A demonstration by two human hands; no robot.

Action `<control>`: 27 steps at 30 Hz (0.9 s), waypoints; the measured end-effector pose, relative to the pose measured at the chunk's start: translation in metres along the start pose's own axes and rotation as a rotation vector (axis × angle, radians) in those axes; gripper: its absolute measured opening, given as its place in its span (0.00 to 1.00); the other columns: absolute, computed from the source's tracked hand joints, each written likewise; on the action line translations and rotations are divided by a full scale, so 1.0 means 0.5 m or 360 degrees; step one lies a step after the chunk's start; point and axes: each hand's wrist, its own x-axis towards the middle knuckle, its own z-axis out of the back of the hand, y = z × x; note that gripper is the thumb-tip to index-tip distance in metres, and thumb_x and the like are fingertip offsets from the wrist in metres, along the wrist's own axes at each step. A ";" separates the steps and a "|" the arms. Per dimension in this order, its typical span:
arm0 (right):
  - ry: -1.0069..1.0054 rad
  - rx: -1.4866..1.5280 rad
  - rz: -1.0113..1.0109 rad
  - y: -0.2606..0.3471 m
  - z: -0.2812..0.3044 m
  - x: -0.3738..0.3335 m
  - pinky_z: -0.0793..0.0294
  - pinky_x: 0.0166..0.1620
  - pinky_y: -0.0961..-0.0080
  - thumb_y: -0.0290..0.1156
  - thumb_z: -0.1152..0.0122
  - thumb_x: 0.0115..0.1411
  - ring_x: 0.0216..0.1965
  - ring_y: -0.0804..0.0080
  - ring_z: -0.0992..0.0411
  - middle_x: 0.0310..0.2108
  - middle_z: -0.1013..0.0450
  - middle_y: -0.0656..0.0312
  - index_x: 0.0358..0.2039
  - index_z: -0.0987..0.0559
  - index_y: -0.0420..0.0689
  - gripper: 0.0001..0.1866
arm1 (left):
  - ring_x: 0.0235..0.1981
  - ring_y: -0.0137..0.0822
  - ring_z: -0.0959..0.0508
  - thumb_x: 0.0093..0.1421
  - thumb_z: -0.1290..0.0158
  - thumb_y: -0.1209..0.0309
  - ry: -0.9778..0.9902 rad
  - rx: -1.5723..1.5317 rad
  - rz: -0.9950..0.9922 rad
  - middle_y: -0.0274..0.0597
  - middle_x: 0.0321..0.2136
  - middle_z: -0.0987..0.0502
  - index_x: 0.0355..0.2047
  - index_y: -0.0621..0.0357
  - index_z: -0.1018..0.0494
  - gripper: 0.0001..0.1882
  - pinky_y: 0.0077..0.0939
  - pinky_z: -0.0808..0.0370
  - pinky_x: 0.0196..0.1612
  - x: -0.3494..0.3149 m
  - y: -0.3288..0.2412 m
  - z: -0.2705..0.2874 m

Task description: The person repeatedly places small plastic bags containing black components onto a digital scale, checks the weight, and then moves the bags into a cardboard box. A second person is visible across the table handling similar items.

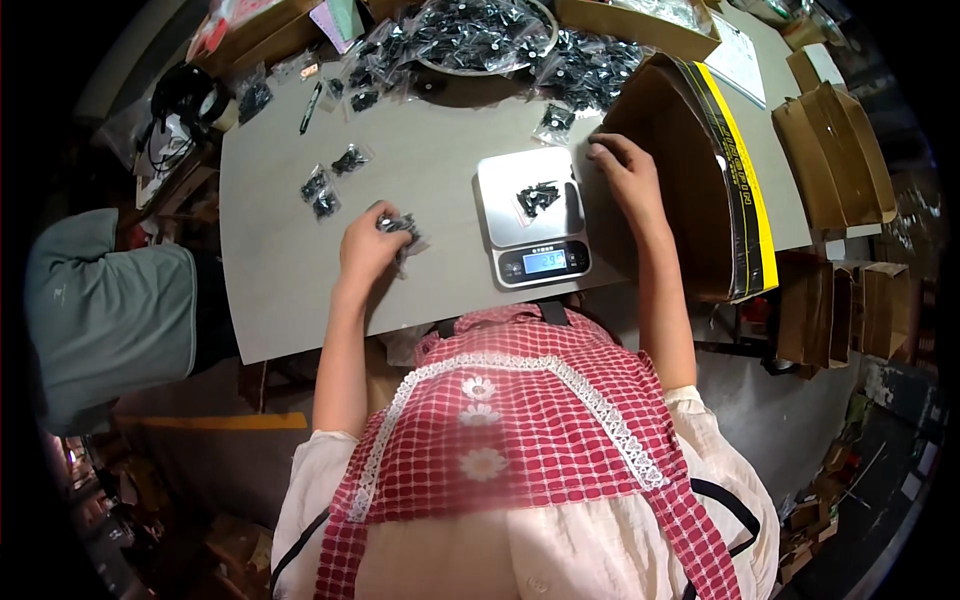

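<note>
My left hand [368, 248] is closed on a small clear bag of black parts [403, 228], just above the table left of the scale. A digital scale [497, 237] with a lit display stands in front of me. On its plate lies another bag of black parts [540, 198], dark and screw-like in shape. To the right of the scale, beside the open carton, my right hand [630, 182] has its thumb and fingers drawn together. Whatever is between those fingertips, if anything, is too small to tell. Another filled bag [555, 122] lies behind the scale, near that hand.
A heap of small bags [600, 68] surrounds a round basin [480, 70] at the back. Several loose bags [320, 192] and a pen [311, 107] lie at left. A big open carton [660, 130] borders the right. Another person [120, 300] is beside the table's left edge.
</note>
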 end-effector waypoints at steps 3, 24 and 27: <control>-0.0027 0.0200 -0.0074 -0.006 0.010 0.005 0.29 0.49 0.82 0.30 0.39 0.66 0.42 0.78 0.26 0.39 0.21 0.63 0.49 0.19 0.36 0.14 | 0.37 0.46 0.20 0.48 0.34 0.62 -0.0053 0.0280 -0.0068 0.50 0.36 0.19 0.43 0.57 0.22 0.22 0.37 0.24 0.44 -0.018 0.038 0.009; -0.0637 0.0198 -0.0071 -0.129 0.027 0.018 0.31 0.58 0.70 0.33 0.34 0.62 0.55 0.64 0.30 0.55 0.28 0.52 0.64 0.32 0.42 0.31 | 0.70 0.62 0.46 0.50 0.45 0.26 -0.0528 0.0634 -0.0237 0.67 0.69 0.45 0.73 0.56 0.50 0.63 0.61 0.50 0.68 0.283 0.275 0.065; -0.0643 0.0135 -0.0075 -0.105 0.019 0.007 0.29 0.57 0.69 0.35 0.35 0.61 0.54 0.63 0.27 0.54 0.26 0.51 0.64 0.32 0.43 0.31 | 0.68 0.60 0.42 0.54 0.47 0.29 -0.0652 0.0729 -0.0306 0.62 0.67 0.39 0.71 0.49 0.43 0.54 0.58 0.50 0.68 0.282 0.261 0.043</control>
